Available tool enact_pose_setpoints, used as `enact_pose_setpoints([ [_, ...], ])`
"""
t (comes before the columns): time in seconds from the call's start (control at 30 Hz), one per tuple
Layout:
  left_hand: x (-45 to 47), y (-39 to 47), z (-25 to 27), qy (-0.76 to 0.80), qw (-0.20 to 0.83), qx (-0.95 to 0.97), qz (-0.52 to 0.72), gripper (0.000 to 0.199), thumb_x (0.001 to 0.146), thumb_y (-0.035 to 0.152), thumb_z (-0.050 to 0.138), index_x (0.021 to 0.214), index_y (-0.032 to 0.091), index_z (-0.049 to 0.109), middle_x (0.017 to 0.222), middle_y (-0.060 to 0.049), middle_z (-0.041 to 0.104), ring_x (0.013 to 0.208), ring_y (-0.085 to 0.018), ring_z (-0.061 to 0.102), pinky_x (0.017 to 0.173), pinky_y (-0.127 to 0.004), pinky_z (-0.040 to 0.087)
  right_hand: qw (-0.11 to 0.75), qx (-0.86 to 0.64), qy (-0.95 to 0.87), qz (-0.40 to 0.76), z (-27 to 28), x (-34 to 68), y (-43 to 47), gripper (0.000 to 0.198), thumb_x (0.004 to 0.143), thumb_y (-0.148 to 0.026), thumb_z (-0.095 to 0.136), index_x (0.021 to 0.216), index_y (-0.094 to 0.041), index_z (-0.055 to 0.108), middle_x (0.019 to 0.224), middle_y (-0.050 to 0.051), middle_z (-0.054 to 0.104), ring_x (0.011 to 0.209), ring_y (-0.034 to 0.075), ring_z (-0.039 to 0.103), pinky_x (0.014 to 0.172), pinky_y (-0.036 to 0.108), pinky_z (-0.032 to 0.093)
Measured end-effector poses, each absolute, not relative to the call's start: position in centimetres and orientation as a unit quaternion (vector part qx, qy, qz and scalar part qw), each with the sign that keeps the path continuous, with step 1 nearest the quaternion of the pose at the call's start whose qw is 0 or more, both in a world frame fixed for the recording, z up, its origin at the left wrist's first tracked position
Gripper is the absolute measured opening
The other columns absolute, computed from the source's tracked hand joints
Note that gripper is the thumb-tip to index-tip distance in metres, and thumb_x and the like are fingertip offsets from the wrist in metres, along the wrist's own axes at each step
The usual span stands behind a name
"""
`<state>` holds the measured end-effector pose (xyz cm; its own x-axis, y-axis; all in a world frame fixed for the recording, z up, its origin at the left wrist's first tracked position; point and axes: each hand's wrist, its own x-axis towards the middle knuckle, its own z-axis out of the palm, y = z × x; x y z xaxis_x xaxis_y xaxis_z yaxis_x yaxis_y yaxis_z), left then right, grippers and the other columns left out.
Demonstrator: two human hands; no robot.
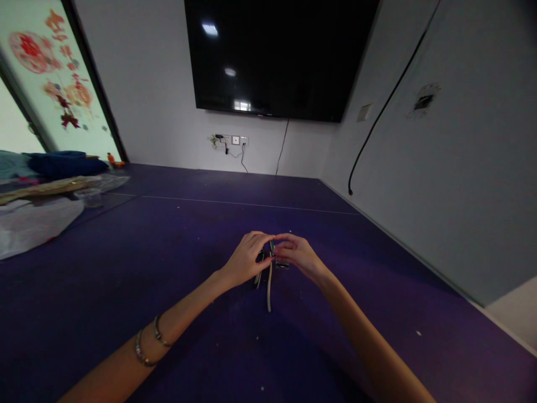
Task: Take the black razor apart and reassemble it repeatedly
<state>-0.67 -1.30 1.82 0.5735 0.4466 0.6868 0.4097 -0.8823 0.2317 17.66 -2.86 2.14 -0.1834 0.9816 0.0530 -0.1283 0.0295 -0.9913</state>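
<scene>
My left hand [245, 261] and my right hand [302, 258] meet in the middle of the view, just above the purple surface [201, 347]. Between their fingertips is a small, partly green piece [272, 246], mostly hidden by the fingers, so its kind cannot be made out. A pale cord or strip [269, 294] hangs down from between the hands, with shorter pale and dark ends beside it, under my left fingers. Just below my right fingers shows a small dark piece with a light edge [282, 266]. Both hands are closed in a pinch.
Plastic bags [37, 224], a clear cup [90, 197] and dark blue cloth [65, 164] lie at the left. A large black television [277, 56] hangs on the wall ahead, above sockets [235, 140] with cords. A thick black cable [373, 129] dangles along the right wall.
</scene>
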Motion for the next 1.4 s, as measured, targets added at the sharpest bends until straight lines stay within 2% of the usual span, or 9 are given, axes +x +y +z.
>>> enact_pose_setpoints([
  [0.2, -1.0, -0.6, 1.6, 0.208, 0.026, 0.896, 0.392, 0.033, 0.083, 0.012, 0.048, 0.114, 0.022, 0.053, 0.104, -0.006, 0.062, 0.103, -0.019, 0.051, 0.088, -0.04, 0.044, 0.457, -0.414, -0.521, 0.59, 2.5, 17.9, -3.0, 0.039, 0.058, -0.02, 0.073, 0.094, -0.019, 0.059, 0.068, -0.002, 0.065, 0.06, 0.01, 0.061, 0.061, 0.024, 0.049],
  [0.43, -1.3, -0.8, 1.7, 0.166, -0.002, 0.913, 0.372, 0.023, 0.088, 0.015, 0.044, 0.103, 0.018, 0.061, 0.095, -0.007, 0.064, 0.094, -0.018, 0.053, 0.081, -0.037, 0.048, 0.405, -0.393, -0.525, 0.637, 3.0, 18.0, -3.7, 0.038, 0.059, -0.018, 0.071, 0.095, -0.019, 0.06, 0.068, -0.003, 0.062, 0.063, 0.01, 0.059, 0.063, 0.024, 0.048],
  [0.57, -1.4, -0.9, 1.8, 0.16, 0.007, 0.917, 0.364, 0.023, 0.089, 0.018, 0.043, 0.1, 0.018, 0.063, 0.093, -0.008, 0.064, 0.092, -0.018, 0.053, 0.079, -0.036, 0.048, 0.39, -0.417, -0.541, 0.618, 3.3, 18.7, -3.6, 0.032, 0.067, -0.025, 0.068, 0.097, -0.019, 0.061, 0.075, 0.001, 0.065, 0.066, 0.011, 0.06, 0.065, 0.026, 0.049],
  [0.67, -1.2, -0.7, 1.9, 0.183, 0.044, 0.902, 0.388, 0.022, 0.088, 0.019, 0.045, 0.098, 0.018, 0.065, 0.088, -0.007, 0.065, 0.088, -0.018, 0.054, 0.077, -0.035, 0.047, 0.415, -0.46, -0.585, 0.523, 3.7, 19.5, -3.1, 0.024, 0.071, -0.031, 0.065, 0.091, -0.018, 0.064, 0.077, 0.003, 0.065, 0.064, 0.012, 0.06, 0.062, 0.027, 0.049],
  [0.77, -1.0, -0.5, 2.1, 0.235, 0.098, 0.877, 0.408, 0.02, 0.085, 0.019, 0.05, 0.093, 0.019, 0.068, 0.084, -0.005, 0.066, 0.084, -0.017, 0.055, 0.076, -0.035, 0.047, 0.439, -0.456, -0.655, 0.414, 3.9, 20.1, -2.8, 0.021, 0.068, -0.03, 0.067, 0.084, -0.017, 0.067, 0.077, 0.003, 0.066, 0.068, 0.014, 0.061, 0.065, 0.028, 0.049],
  [0.9, -0.9, -0.4, 2.4, 0.301, 0.181, 0.839, 0.416, 0.019, 0.082, 0.017, 0.052, 0.089, 0.018, 0.069, 0.084, -0.005, 0.067, 0.081, -0.016, 0.058, 0.077, -0.033, 0.047, 0.423, -0.429, -0.724, 0.336, 3.9, 19.9, -2.9, 0.02, 0.07, -0.029, 0.066, 0.086, -0.019, 0.069, 0.083, 0.004, 0.068, 0.078, 0.017, 0.062, 0.075, 0.033, 0.048],
  [1.03, -0.9, -0.3, 2.4, 0.325, 0.26, 0.816, 0.401, 0.02, 0.081, 0.017, 0.051, 0.089, 0.017, 0.07, 0.087, -0.005, 0.067, 0.082, -0.016, 0.061, 0.077, -0.031, 0.048, 0.418, -0.434, -0.754, 0.262, 3.4, 19.4, -3.0, 0.018, 0.073, -0.028, 0.063, 0.088, -0.02, 0.07, 0.085, 0.005, 0.067, 0.079, 0.017, 0.061, 0.073, 0.031, 0.049],
  [1.17, -0.8, -0.1, 2.2, 0.335, 0.309, 0.796, 0.399, 0.02, 0.08, 0.018, 0.052, 0.089, 0.016, 0.07, 0.089, -0.006, 0.068, 0.083, -0.016, 0.062, 0.078, -0.031, 0.049, 0.422, -0.432, -0.752, 0.264, 2.9, 19.3, -2.8, 0.017, 0.074, -0.029, 0.062, 0.084, -0.019, 0.07, 0.082, 0.005, 0.067, 0.074, 0.016, 0.061, 0.064, 0.027, 0.05],
  [1.4, -0.6, -0.1, 1.6, 0.331, 0.354, 0.776, 0.403, 0.018, 0.079, 0.019, 0.053, 0.088, 0.016, 0.068, 0.089, -0.006, 0.068, 0.084, -0.017, 0.062, 0.082, -0.034, 0.047, 0.429, -0.43, -0.703, 0.369, 2.5, 19.4, -2.5, 0.026, 0.068, -0.035, 0.066, 0.082, -0.013, 0.07, 0.077, 0.005, 0.067, 0.06, 0.013, 0.06, 0.056, 0.026, 0.052],
])
